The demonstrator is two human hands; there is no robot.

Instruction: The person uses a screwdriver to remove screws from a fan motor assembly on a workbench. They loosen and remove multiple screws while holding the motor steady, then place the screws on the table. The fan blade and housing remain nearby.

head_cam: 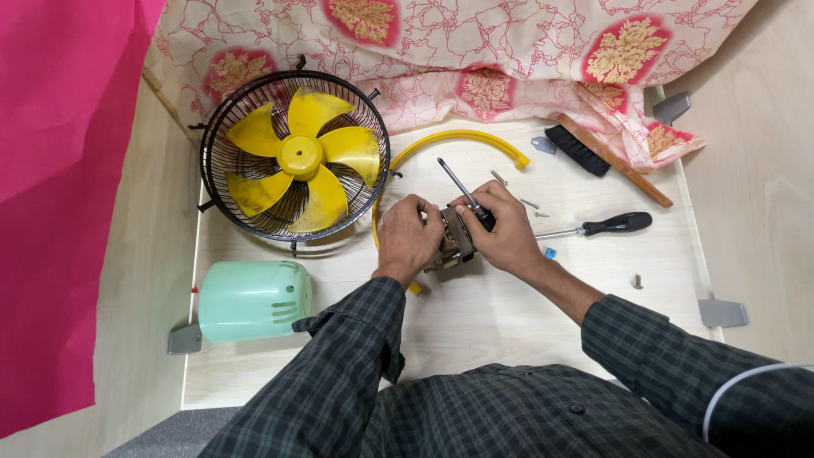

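Centrally on the table (509, 339), a small metal motor (456, 240) is gripped by the left hand (407, 239), fingers curled around it; a screwdriver (465, 193) is clasped in the right hand (507, 231), its tip pointing toward the far edge.

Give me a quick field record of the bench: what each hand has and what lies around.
left hand: grips the small metal motor block
right hand: holds a screwdriver against the block, tip pointing up and away
second screwdriver: lies on the table, black handle, right of the hands
fan cage with yellow blades: upper left
green housing: lower left
yellow curved rim: behind the hands
brush: upper right
loose screws: near the right hand
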